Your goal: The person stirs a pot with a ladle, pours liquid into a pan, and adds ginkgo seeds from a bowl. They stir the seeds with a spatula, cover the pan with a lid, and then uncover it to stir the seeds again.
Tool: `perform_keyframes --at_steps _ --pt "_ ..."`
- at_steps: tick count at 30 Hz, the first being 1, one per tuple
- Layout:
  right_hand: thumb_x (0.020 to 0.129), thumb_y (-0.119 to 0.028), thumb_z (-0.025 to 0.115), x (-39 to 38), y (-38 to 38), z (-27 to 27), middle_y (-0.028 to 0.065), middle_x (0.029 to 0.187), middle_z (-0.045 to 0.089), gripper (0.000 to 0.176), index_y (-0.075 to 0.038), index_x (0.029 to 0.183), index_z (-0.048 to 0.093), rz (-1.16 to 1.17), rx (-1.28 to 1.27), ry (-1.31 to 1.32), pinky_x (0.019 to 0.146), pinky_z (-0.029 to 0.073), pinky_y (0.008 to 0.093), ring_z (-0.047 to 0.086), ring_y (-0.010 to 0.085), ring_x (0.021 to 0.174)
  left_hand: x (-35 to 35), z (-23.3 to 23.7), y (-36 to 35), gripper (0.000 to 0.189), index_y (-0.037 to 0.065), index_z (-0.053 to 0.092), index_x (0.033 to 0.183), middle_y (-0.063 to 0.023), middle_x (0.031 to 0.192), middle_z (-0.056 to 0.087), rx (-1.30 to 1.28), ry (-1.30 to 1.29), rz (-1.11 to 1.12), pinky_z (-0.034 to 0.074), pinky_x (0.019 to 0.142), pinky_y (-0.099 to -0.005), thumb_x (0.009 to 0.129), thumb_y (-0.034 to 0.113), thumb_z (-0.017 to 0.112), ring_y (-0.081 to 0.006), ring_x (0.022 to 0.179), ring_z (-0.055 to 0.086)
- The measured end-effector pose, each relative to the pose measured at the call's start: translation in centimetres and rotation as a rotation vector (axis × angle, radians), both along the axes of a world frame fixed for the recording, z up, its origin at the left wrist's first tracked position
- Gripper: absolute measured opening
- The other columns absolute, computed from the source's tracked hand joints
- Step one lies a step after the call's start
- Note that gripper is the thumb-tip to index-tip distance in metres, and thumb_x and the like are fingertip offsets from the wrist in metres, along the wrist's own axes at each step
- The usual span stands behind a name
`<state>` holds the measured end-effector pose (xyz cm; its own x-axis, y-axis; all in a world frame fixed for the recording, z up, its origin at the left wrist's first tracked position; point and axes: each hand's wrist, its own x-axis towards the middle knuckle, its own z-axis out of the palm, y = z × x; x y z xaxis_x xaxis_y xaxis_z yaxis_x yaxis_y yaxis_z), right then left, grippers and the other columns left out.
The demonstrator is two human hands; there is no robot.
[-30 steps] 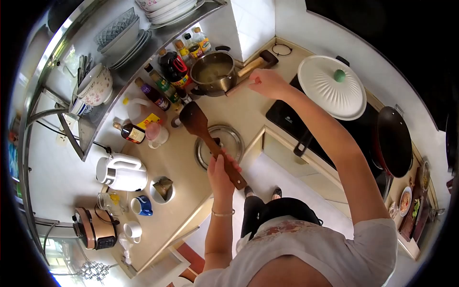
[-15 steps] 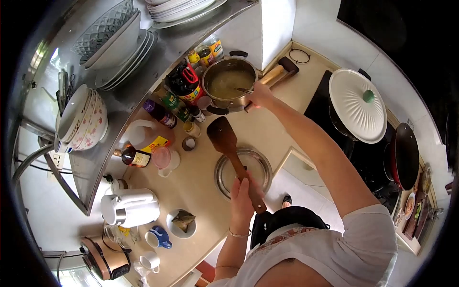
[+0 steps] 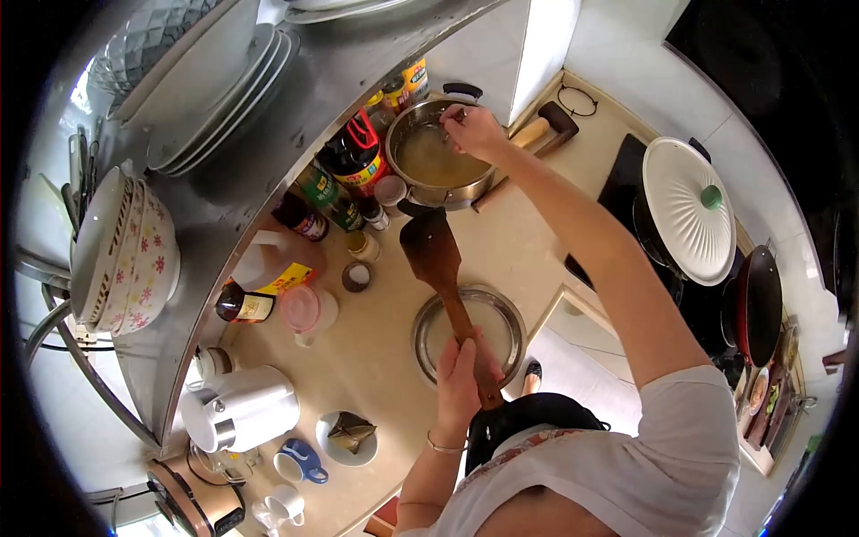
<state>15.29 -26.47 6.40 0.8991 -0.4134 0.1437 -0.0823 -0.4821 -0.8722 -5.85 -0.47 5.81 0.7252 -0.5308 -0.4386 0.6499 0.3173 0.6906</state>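
My left hand [image 3: 459,374] is closed around the handle of a dark wooden spatula [image 3: 436,255], its broad blade pointing away from me over the counter. Below the spatula lies a round steel lid [image 3: 497,322]. At the far end, my right hand [image 3: 474,134] is over a two-handled steel pot [image 3: 447,194] that contains cloudy yellowish liquid. Its fingers are pinched together above the liquid; what they hold is too small and hidden to name.
Sauce bottles [image 3: 344,152] and jars crowd the pot's left side. A steel shelf [image 3: 268,152] with stacked dishes overhangs the left. White kettle [image 3: 240,408], blue mug [image 3: 301,462] and a bowl [image 3: 349,455] stand nearer. A wooden-handled tool [image 3: 559,130] and a white-lidded pan [image 3: 684,210] are right.
My right hand has moved from the pot's near right rim to farther over the liquid. My left hand keeps its grip on the spatula. The camera view has shifted slightly.
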Motion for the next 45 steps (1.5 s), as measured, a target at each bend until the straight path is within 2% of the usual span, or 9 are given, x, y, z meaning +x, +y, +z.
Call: perform_keyframes --at_steps 9,16,19,24,28,34,37,39,45 --pt "0.07 -0.014 0.059 -6.3 -1.2 1.8 0.0131 0.085 0.051 0.026 -0.005 0.093 0.052 0.656 -1.005 0.038 0.066 0.045 0.0388 0.055 0.0301 0.077 0.8 0.1 -0.7 0.021 0.005 0.045 0.106 -0.0008 0.073 0.049 0.004 0.085 -0.034 0.042 0.049 -0.0229 0.09 0.015 0.035 -0.0093 0.056 0.047" --pt "0.066 -0.019 0.064 -7.7 -2.1 1.1 0.0128 0.086 0.048 0.037 -0.003 0.096 0.047 0.784 -1.244 0.045 0.066 0.047 0.0391 0.055 0.0303 0.077 0.9 -0.3 -1.0 0.02 0.006 0.045 0.104 -0.0004 0.075 0.05 -0.04 0.056 -0.075 0.043 0.051 -0.0233 0.09 0.016 0.035 -0.0094 0.058 0.049" --pt "0.067 -0.003 0.054 -7.6 -2.5 1.4 0.0108 0.079 0.05 0.026 -0.003 0.093 0.05 0.689 -1.157 -0.119 0.058 0.046 0.0337 0.054 0.0254 0.071 1.1 0.0 -1.0 0.019 0.007 0.045 0.103 -0.0002 0.075 0.05 -0.01 0.023 -0.104 0.044 0.051 -0.023 0.09 0.016 0.035 -0.0091 0.059 0.049" --pt "0.078 -0.003 0.051 -7.0 -2.4 2.6 0.0087 0.083 0.059 0.014 -0.002 0.09 0.058 0.273 -0.336 -0.314 0.054 0.045 0.0224 0.054 0.0126 0.057 1.4 0.1 -1.2 0.017 0.007 0.046 0.1 -0.0002 0.074 0.05 -0.019 0.051 -0.088 0.043 0.051 -0.022 0.09 0.015 0.036 -0.0091 0.059 0.049" --pt "0.08 -0.005 0.051 -7.0 -2.3 2.8 0.0074 0.083 0.059 0.013 -0.002 0.09 0.058 0.279 -0.318 -0.294 0.053 0.045 0.0214 0.053 0.0103 0.057 1.8 0.3 -1.5 0.016 0.006 0.046 0.1 -0.0007 0.072 0.05 0.001 0.053 -0.091 0.042 0.05 -0.0217 0.09 0.014 0.036 -0.0096 0.057 0.049" --pt "0.075 -0.008 0.052 -6.7 -2.6 2.2 0.0151 0.082 0.061 0.015 -0.001 0.086 0.059 0.304 -0.328 -0.224 0.069 0.045 0.0321 0.058 0.0272 0.074 2.1 0.0 -1.9 0.016 0.003 0.045 0.098 -0.0025 0.071 0.05 -0.003 -0.012 -0.115 0.042 0.049 -0.0233 0.089 0.012 0.034 -0.0106 0.054 0.049" --pt "0.075 -0.009 0.053 -6.7 -2.3 2.2 0.0151 0.078 0.061 0.015 0.0 0.086 0.058 0.261 -0.275 -0.205 0.069 0.044 0.0315 0.058 0.0263 0.074 2.1 -0.3 -1.9 0.018 0.002 0.045 0.099 -0.0034 0.07 0.05 0.004 -0.01 -0.115 0.043 0.049 -0.0245 0.09 0.013 0.034 -0.0117 0.055 0.05" --pt "0.082 -0.008 0.048 -6.9 -2.1 2.5 0.0037 0.07 0.056 0.013 -0.001 0.088 0.058 0.247 -0.192 -0.128 0.05 0.042 0.0211 0.047 0.0075 0.053 2.2 -0.1 -2.0 0.017 0.002 0.045 0.098 -0.0036 0.071 0.05 0.0 -0.01 -0.114 0.042 0.049 -0.0242 0.09 0.012 0.033 -0.0115 0.055 0.049" --pt "0.082 -0.011 0.048 -6.7 -1.8 3.4 0.0027 0.061 0.053 0.015 -0.001 0.088 0.057 0.092 0.098 -0.014 0.044 0.042 0.0211 0.049 0.0081 0.049 2.3 -0.2 -2.1 0.017 0.002 0.045 0.096 -0.0043 0.071 0.05 0.021 -0.039 -0.117 0.042 0.049 -0.0244 0.089 0.011 0.032 -0.0117 0.055 0.049"
